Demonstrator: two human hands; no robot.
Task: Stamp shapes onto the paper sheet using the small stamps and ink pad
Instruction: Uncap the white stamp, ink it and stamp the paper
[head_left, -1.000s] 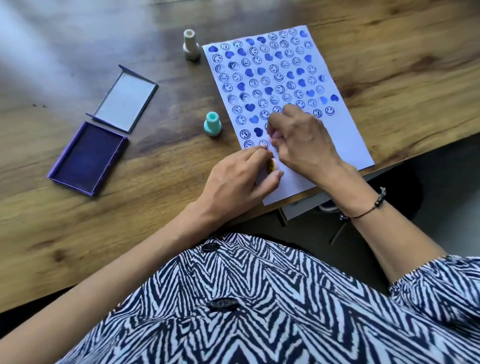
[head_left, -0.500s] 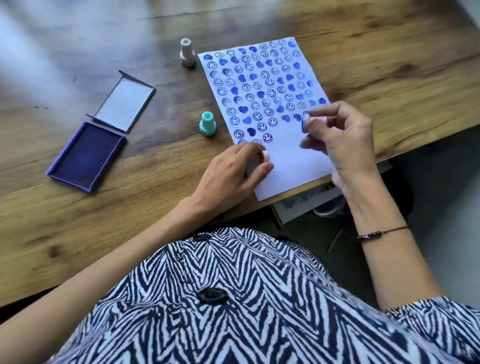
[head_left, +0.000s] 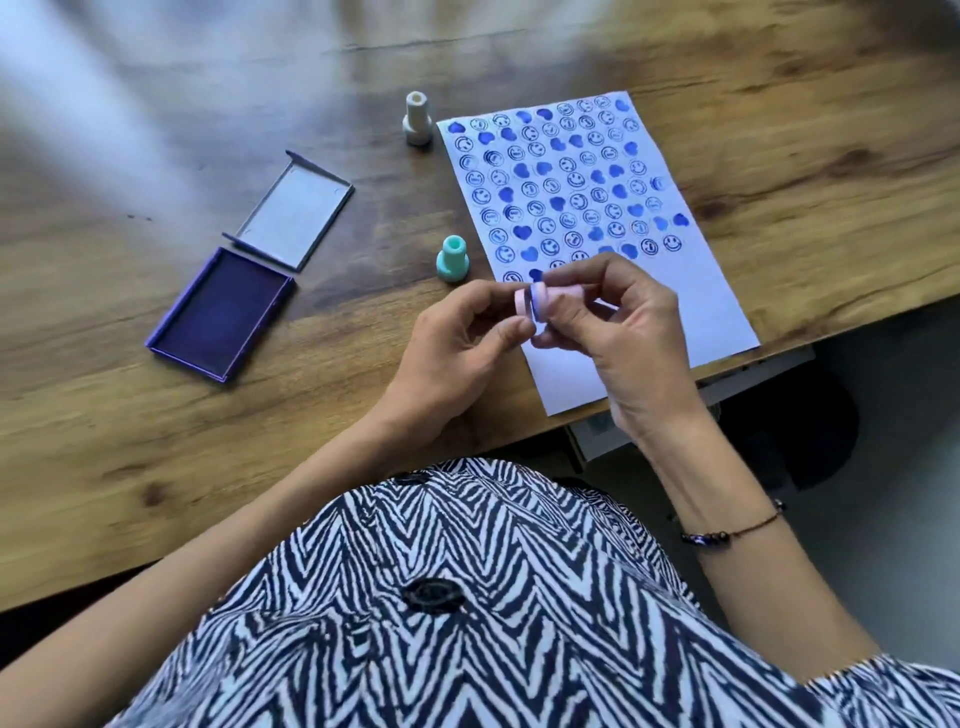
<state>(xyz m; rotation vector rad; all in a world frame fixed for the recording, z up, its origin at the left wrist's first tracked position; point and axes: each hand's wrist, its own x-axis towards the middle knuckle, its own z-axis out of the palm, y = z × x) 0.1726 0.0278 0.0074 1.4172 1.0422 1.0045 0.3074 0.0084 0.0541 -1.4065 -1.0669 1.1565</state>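
A white paper sheet (head_left: 696, 317) lies on the wooden table, covered in rows of blue hearts and smiley faces; its near end is blank. Above that near end my right hand (head_left: 618, 332) holds a small pink stamp (head_left: 543, 300) on its side, inked face toward the left. My left hand (head_left: 457, 348) pinches a pink cap (head_left: 520, 301) right against that face. A teal stamp (head_left: 452, 259) stands left of the sheet. A white stamp (head_left: 417, 119) stands at the sheet's far left corner. The open purple ink pad (head_left: 221, 312) lies far left.
The ink pad's grey lid (head_left: 296, 208) lies flat just beyond the pad. The table's front edge (head_left: 810, 332) runs close under the sheet, whose near corner overhangs it. My striped shirt fills the bottom of the view.
My right hand lifted the pink stamp off the sheet and brought it left. My left hand came up off the paper, and the two hands now meet at the stamp.
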